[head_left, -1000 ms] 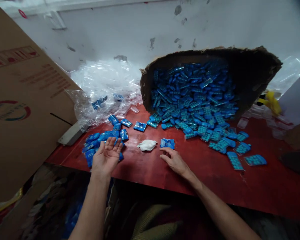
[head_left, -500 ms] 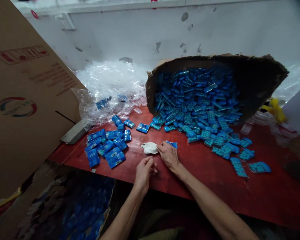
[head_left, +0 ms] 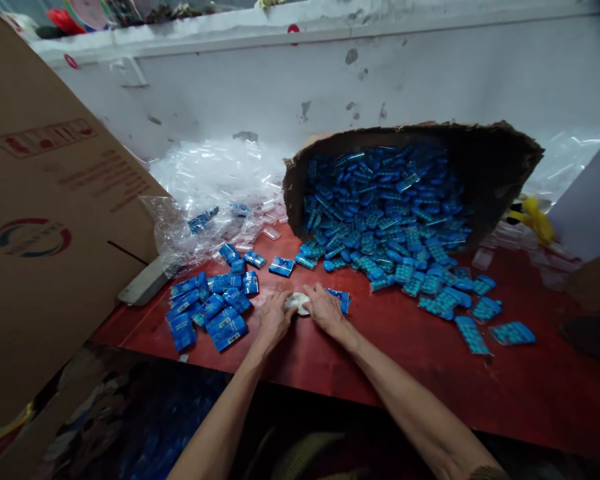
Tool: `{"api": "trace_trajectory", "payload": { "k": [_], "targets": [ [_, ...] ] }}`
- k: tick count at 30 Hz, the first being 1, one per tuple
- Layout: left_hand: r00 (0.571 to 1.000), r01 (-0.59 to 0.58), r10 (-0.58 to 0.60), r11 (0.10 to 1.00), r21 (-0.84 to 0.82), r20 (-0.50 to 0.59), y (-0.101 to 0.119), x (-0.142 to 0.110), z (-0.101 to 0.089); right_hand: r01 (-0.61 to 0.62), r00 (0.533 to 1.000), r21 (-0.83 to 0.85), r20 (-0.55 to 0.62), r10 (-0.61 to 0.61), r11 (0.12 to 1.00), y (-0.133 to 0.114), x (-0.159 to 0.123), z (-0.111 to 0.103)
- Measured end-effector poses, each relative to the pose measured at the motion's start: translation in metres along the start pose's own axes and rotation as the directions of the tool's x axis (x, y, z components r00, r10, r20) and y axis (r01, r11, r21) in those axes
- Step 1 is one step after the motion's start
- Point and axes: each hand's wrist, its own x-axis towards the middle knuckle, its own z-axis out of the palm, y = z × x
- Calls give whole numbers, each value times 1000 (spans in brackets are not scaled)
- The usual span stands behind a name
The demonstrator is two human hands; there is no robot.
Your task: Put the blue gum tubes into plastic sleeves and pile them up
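A crumpled white wad (head_left: 299, 303), cloth or tissue, lies on the red tabletop between my hands. My left hand (head_left: 274, 317) has its bent fingers on the wad's left side. From the other side, the curled fingers of my right hand (head_left: 325, 310) grip it too. Part of the wad is hidden under the fingers. A flat blue printed packet (head_left: 344, 301) lies just behind my right hand, partly covered by it. To the left of my left hand is a loose group of blue printed packets (head_left: 225, 328).
A torn-edged carton (head_left: 500, 167) on its side spills small clear, blue-capped packs (head_left: 380, 227) onto the red table (head_left: 405, 380). Clear plastic cases (head_left: 215, 173) are heaped at the back left. A large cardboard box (head_left: 45, 187) stands at the left, beside a grey block (head_left: 143, 283).
My left hand went from palm-up over the blue packets to the white wad. My right hand moved left from the flat packet onto the wad. The camera view has shifted.
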Motion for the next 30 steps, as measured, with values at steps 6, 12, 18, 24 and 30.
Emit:
{"api": "trace_trajectory", "payload": {
  "k": [6, 12, 18, 24, 30],
  "targets": [
    [994, 113, -113, 994, -5, -7, 3, 4, 0, 16, 1000, 14, 22, -16, 1000, 4, 14, 0],
    [983, 182, -181, 983, 24, -38, 4, 8, 2, -44, 998, 26, -46, 45, 999, -2, 19, 0],
    [969, 210, -186, 967, 143, -165, 5, 3, 9, -121, 969, -1, -219, 117, 993, 25, -20, -10],
    [917, 143, -156, 988, -63, -368, 23, -15, 7, -160, 962, -69, -235, 140, 985, 63, -43, -9],
    [957, 1, -89, 953, -302, -278, 62, -60, 11, -104, 965, -40, -245, 91, 994, 62, -59, -6]
  ]
}}
